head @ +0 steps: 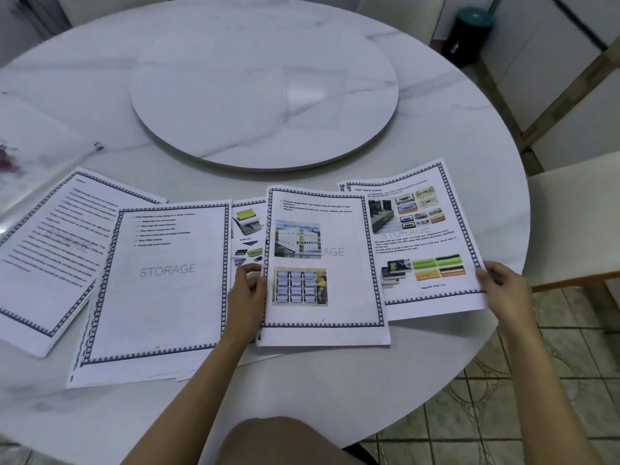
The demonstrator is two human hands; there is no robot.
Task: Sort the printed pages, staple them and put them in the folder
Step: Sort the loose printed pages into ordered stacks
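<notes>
So, on my feed the sorting is under way and nothing beyond it. At far left lies what I take to be the clear plastic folder, blurred, flat on the round white marble table; I cannot tell whether it holds anything. Next comes a bordered text-only page, then a bordered page with the grey STORAGE watermark overlapping it, both loose. A sheet with scanner pictures peeks out beneath its neighbours. The left hand pinches the left edge of the middle page with 2 photos, thumb and fingers closed on the paper. Rightmost, the right hand clamps the outer edge of the page with coloured card pictures, which reaches past the table rim. I count at least 5 sheets fanned out, unstacked. No stapler shows anywhere. My judgement: ordering is unfinished, and squaring the stack, stapling and filing are all left.
</notes>
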